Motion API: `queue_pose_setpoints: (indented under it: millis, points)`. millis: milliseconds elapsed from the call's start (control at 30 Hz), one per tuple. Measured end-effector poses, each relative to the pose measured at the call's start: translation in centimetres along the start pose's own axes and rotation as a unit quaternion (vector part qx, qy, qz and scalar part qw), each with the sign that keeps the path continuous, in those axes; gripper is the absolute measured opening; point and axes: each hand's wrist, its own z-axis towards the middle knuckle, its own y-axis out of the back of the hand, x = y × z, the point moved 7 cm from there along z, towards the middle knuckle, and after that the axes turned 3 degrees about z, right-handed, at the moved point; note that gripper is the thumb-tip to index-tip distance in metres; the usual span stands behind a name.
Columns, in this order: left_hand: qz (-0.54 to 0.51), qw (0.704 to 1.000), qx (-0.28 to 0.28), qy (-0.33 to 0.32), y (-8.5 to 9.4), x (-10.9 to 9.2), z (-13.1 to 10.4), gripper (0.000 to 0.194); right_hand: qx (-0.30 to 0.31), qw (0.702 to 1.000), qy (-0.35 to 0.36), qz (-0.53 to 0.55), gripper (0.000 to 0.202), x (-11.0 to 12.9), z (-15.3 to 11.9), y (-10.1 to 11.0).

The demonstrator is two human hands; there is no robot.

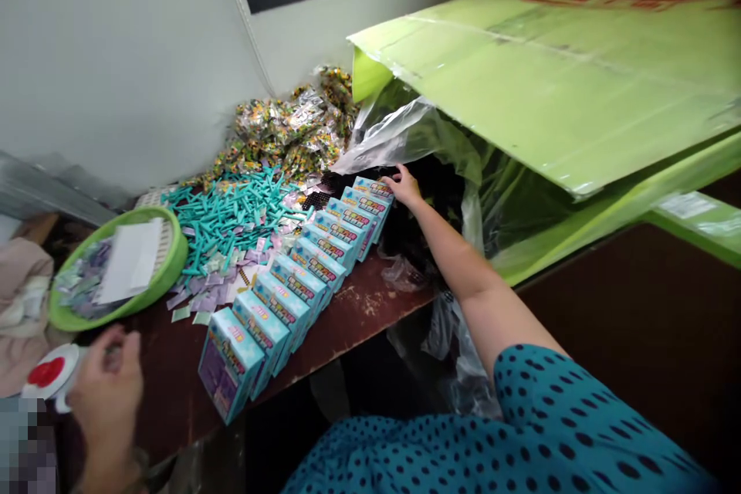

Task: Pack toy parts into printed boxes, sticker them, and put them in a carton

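Note:
A slanted row of several small light-blue boxes [298, 278], with purple panels on the front, stands along the table edge, each leaning against its neighbour. At the far end of that row my right hand [405, 187] has its fingers bent over the top corner of the last box [373, 187]. My left hand [109, 378] is raised at the lower left, slightly blurred, its fingers loosely curled with a gap at the thumb and nothing visible in them. It is nearest to a white round container with a red centre [47, 372].
A green basket [177, 255] holds small packets and white sheets. Behind the boxes lie a heap of teal plastic sticks [225, 220], loose sachets [211, 289] and patterned shiny packets [289, 131]. A large green corrugated box [556, 69] with clear plastic lining overhangs the right side.

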Motion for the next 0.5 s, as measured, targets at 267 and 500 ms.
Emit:
queue_pose_setpoints:
  millis: [267, 500]
  points:
    - [-0.108, 0.991, 0.069, 0.034, -12.7, 5.6, -16.3, 0.079, 0.155, 0.984, -0.006, 0.090, 0.084, 1.6, -5.2, -1.4]
    - [-0.245, 0.957, 0.141, 0.065, -17.8, 3.1, -17.8, 0.080, 0.299, 0.944, 0.018, 0.142, 0.089, 5.1, -13.9, -4.6]
